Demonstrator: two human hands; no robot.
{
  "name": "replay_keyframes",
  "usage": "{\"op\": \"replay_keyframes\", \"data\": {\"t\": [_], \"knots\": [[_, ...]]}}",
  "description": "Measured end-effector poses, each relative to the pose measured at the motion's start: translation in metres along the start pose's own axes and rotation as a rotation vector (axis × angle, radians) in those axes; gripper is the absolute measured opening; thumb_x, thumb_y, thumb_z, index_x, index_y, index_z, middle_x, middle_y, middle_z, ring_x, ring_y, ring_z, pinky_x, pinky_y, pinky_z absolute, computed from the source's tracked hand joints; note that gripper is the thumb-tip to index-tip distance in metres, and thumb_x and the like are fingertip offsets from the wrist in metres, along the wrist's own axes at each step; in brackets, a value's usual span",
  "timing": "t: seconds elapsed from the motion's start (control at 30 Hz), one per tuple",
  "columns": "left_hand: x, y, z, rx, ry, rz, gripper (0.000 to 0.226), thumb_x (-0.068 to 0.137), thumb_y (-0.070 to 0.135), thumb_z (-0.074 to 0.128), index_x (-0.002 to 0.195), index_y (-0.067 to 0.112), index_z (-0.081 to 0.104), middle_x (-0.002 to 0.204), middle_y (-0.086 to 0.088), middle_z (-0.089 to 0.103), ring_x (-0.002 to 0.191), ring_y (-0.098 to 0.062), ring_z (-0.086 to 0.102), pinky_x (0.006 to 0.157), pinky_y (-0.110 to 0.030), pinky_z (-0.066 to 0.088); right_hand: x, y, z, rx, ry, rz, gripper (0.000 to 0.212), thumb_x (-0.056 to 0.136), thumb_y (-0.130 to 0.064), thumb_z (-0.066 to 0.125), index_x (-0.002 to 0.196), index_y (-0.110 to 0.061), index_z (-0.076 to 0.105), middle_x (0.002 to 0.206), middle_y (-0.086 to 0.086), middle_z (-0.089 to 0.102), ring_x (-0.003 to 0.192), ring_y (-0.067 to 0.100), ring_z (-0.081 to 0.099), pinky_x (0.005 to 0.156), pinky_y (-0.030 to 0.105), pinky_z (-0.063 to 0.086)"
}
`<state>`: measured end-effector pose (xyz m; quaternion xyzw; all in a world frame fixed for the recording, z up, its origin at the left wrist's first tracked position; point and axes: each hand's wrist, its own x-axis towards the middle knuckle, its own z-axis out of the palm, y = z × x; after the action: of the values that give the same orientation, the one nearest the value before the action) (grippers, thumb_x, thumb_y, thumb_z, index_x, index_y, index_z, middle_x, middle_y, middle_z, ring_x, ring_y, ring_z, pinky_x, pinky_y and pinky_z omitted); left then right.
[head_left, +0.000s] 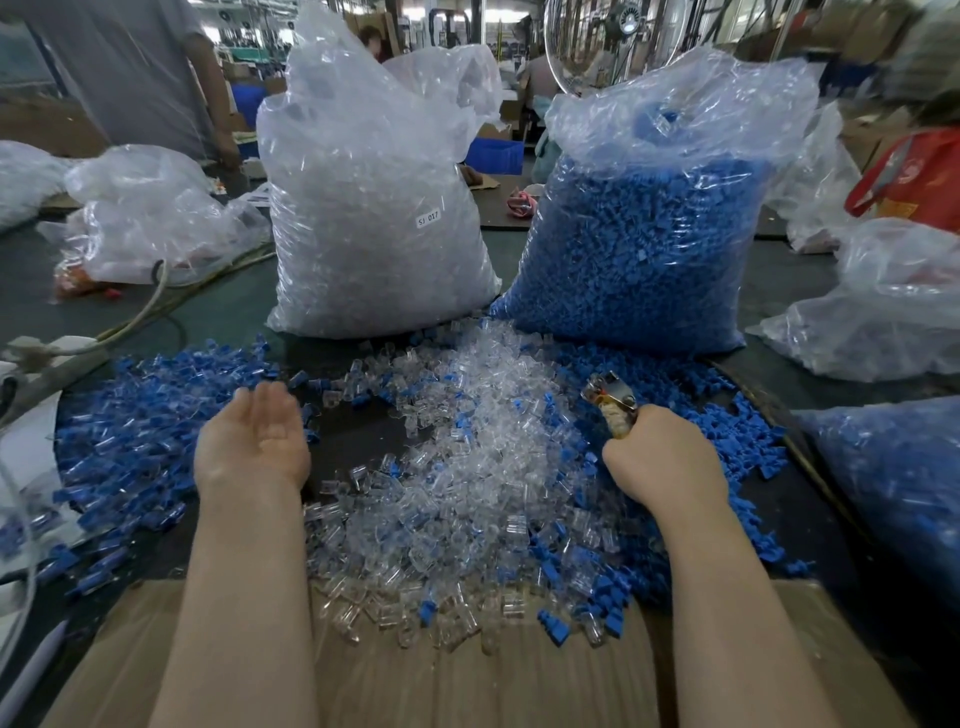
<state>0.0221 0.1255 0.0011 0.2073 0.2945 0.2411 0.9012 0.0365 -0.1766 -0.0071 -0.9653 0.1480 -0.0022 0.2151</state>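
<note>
My left hand (254, 436) hovers palm up over the dark table, fingers relaxed and slightly blurred, holding nothing. My right hand (660, 457) grips the wrapped handle of a small metal plier-like tool (608, 397), its jaws pointing up and away. Between the hands lies a heap of clear plastic parts (467, 467). Loose blue plastic parts (135, 431) spread on the left, and more blue parts (727, 426) lie on the right.
A tall bag of clear parts (374, 208) and a tall bag of blue parts (644, 234) stand behind the heap. Smaller plastic bags (150, 218) lie left and right. Cardboard (467, 686) covers the near edge. Cables (156, 306) run at left. A person (130, 67) stands far left.
</note>
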Motion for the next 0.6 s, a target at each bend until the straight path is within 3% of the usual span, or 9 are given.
{"op": "replay_keyframes", "data": {"t": [0.07,0.2,0.27,0.33,0.4,0.6], "knots": [[-0.005,-0.004,0.007,0.385,-0.050,0.030,0.014,0.096,0.017,0.060,0.108,0.016,0.067,0.097,0.002,0.075,0.090,-0.009,0.070,0.065,-0.021,0.054,0.000,-0.001,0.001,-0.006,-0.009,0.009,0.014,0.084,-0.020,0.058,0.078,-0.015,0.046,0.076,0.007,0.053,0.064,0.023,0.050,0.050,0.029,0.030],[-0.020,-0.034,0.013,1.263,-0.284,0.303,0.014,0.092,0.018,0.065,0.103,0.025,0.072,0.091,0.009,0.070,0.073,-0.002,0.065,0.057,-0.017,0.046,-0.001,-0.001,0.003,-0.043,-0.037,-0.004,0.018,0.084,-0.021,0.059,0.077,-0.015,0.044,0.075,0.006,0.052,0.064,0.021,0.050,0.049,0.029,0.030],[-0.021,-0.049,0.009,1.677,-0.381,0.410,0.023,0.095,0.023,0.062,0.117,0.024,0.068,0.099,0.008,0.068,0.079,-0.005,0.063,0.066,-0.022,0.048,-0.001,-0.001,0.004,-0.053,-0.033,-0.006,0.018,0.084,-0.021,0.061,0.076,-0.015,0.045,0.074,0.006,0.053,0.063,0.021,0.050,0.048,0.028,0.029],[-0.022,-0.060,0.009,2.008,-0.422,0.472,0.034,0.098,0.027,0.055,0.131,0.029,0.060,0.121,-0.001,0.064,0.100,-0.018,0.061,0.087,-0.037,0.051,-0.001,-0.001,0.004,-0.052,-0.024,-0.006,0.019,0.084,-0.023,0.062,0.076,-0.015,0.047,0.073,0.006,0.054,0.062,0.021,0.050,0.047,0.027,0.029],[-0.022,-0.067,0.010,2.122,-0.418,0.534,0.036,0.100,0.027,0.049,0.135,0.032,0.056,0.128,-0.005,0.060,0.109,-0.027,0.057,0.093,-0.045,0.050,-0.001,-0.001,0.004,-0.049,-0.022,-0.009,0.021,0.085,-0.026,0.063,0.075,-0.015,0.048,0.073,0.006,0.054,0.062,0.021,0.050,0.047,0.027,0.029],[-0.029,-0.066,0.012,2.010,-0.432,0.518,0.019,0.095,0.024,0.061,0.113,0.027,0.065,0.108,0.001,0.068,0.096,-0.019,0.062,0.084,-0.038,0.054,-0.002,-0.003,0.005,-0.069,-0.021,-0.016,0.024,0.088,-0.032,0.062,0.075,-0.018,0.047,0.074,0.004,0.054,0.064,0.023,0.050,0.054,0.030,0.035]]}}
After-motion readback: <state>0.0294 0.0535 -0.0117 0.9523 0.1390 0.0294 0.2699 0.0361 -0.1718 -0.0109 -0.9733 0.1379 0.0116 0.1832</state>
